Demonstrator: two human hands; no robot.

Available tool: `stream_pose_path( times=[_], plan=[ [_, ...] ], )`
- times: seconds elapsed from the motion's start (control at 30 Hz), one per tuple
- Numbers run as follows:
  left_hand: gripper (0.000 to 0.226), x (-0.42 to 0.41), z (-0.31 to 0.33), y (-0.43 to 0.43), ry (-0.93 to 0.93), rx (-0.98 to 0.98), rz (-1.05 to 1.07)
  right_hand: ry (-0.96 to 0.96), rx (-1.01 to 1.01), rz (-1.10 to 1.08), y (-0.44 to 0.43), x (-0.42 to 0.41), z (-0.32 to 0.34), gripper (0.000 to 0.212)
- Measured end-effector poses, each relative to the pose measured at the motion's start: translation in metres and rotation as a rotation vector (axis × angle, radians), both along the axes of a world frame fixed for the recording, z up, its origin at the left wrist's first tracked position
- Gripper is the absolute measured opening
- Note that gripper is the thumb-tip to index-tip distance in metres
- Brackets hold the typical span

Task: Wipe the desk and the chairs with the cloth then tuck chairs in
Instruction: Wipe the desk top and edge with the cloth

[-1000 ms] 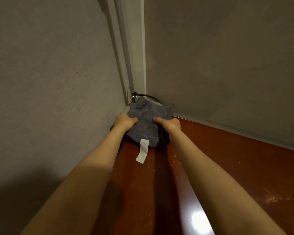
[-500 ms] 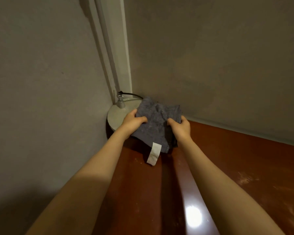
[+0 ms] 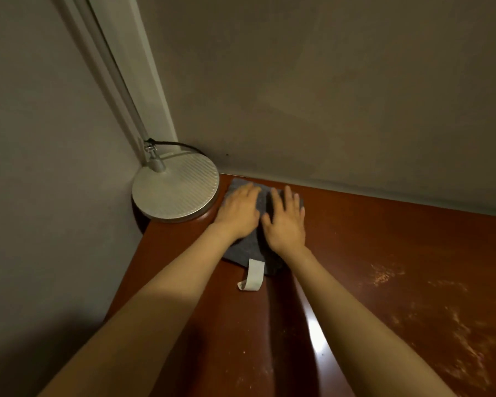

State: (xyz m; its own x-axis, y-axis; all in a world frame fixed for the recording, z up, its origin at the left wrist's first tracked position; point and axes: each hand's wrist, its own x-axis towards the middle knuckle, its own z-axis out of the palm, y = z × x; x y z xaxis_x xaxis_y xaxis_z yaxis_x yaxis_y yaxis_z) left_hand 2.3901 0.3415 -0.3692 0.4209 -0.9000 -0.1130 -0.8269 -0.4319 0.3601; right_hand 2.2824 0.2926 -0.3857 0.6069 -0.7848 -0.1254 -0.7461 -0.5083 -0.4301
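Note:
A dark grey cloth (image 3: 245, 249) lies flat on the reddish-brown desk (image 3: 398, 247), in the back left corner near the two walls. A white tag (image 3: 254, 275) hangs from its near edge. My left hand (image 3: 239, 213) and my right hand (image 3: 287, 222) rest side by side on top of the cloth, palms down, fingers stretched out and pressing it onto the wood. Neither hand is closed around the fabric. No chair is in view.
A round pale lamp base (image 3: 175, 193) stands in the desk's corner, just left of the cloth, with its pole (image 3: 112, 73) rising along the wall and a black cord (image 3: 181, 144) behind it. Dusty streaks (image 3: 384, 275) mark the desk at the right.
Both hands held the cloth lifted over the lamp base. They have since moved it right and down onto the desk, and the fingers have flattened out on top of it.

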Motion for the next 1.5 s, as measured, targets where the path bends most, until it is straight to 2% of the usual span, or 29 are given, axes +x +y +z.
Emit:
stream_pose_path(
  times=[0.07, 0.2, 0.5, 1.03, 1.5],
  plan=[
    [0.054, -0.004, -0.017, -0.005, 0.085, 0.108, -0.037, 0.096, -0.088, 0.095, 0.005, 0.003, -0.018, 0.055],
    [0.051, 0.000, -0.041, -0.014, -0.003, 0.036, 0.019, 0.121, -0.151, 0.108, -0.009, 0.011, -0.033, 0.053],
    [0.051, 0.021, -0.044, -0.037, -0.012, 0.019, 0.031, 0.138, -0.143, 0.127, -0.037, 0.033, -0.032, 0.053],
    [0.051, -0.018, -0.044, 0.055, -0.034, 0.045, 0.104, 0.134, -0.099, 0.230, 0.047, -0.001, -0.032, 0.054],
    [0.050, -0.010, -0.051, 0.113, -0.057, 0.004, 0.320, 0.124, -0.087, 0.439, 0.088, 0.019, -0.028, 0.053]
  ],
)
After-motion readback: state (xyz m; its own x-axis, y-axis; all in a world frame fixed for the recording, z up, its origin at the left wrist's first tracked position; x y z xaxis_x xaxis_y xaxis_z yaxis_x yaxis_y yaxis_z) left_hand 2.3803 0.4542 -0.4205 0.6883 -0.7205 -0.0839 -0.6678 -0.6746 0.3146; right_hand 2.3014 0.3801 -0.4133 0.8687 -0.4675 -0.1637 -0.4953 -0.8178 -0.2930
